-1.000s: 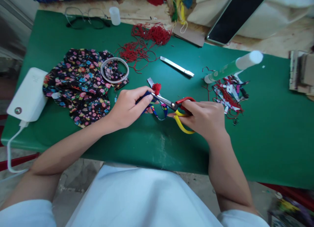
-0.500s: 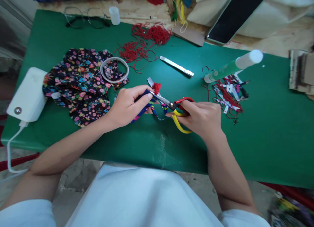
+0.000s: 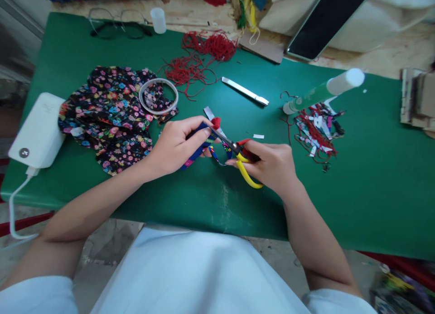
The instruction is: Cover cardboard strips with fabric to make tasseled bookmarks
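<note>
Curling round scissors (image 3: 234, 146), the right hand (image 3: 273, 164) has room toward the tabletop's front edge (image 3: 238, 233); the left hand (image 3: 175, 146) pinches blue cloth (image 3: 193, 160).

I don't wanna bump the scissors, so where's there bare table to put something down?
The biggest bare patch of green tabletop is right of the scrap pile, below the cardboard stack. Another lies between the scissors and the white shirt. It's crowded on the left, with the floral cloth and white device, and near the red threads.
</note>
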Demonstrator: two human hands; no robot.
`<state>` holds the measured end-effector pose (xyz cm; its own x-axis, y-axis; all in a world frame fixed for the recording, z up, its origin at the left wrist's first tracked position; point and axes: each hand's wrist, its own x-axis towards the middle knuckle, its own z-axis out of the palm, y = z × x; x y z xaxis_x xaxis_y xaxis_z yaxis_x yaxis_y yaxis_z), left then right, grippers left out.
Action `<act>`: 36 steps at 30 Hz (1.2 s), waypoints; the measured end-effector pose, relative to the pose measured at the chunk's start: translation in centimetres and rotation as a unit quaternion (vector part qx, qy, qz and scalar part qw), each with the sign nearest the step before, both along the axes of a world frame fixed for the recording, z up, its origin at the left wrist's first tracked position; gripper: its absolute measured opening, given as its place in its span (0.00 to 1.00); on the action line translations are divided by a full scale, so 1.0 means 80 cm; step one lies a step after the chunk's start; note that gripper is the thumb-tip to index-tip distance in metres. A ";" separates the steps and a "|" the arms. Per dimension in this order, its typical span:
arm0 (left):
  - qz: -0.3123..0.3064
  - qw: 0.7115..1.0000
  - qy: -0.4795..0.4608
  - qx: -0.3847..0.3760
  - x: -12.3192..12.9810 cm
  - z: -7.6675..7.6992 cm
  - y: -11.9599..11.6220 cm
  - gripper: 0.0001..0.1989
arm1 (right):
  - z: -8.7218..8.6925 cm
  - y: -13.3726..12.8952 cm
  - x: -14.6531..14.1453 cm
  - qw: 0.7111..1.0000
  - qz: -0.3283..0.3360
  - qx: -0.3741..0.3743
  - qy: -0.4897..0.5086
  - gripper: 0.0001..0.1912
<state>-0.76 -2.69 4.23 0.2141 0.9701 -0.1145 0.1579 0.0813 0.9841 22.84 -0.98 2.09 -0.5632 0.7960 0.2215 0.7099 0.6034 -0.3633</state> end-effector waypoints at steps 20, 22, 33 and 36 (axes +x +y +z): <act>0.063 0.998 -0.020 -0.016 0.007 -0.011 0.008 0.12 | 0.012 0.016 0.032 0.984 0.030 0.084 -0.153 0.21; 0.078 0.997 -0.003 -0.004 0.007 -0.013 0.008 0.12 | 0.013 0.015 0.030 0.983 0.023 0.082 -0.162 0.21; 0.071 0.997 0.031 0.014 0.005 -0.012 0.006 0.15 | 0.019 0.015 0.029 0.999 -0.021 -0.021 -0.015 0.24; 0.010 0.998 -0.050 -0.035 0.009 -0.006 0.001 0.14 | 0.016 0.006 0.015 0.992 -0.055 -0.069 0.088 0.25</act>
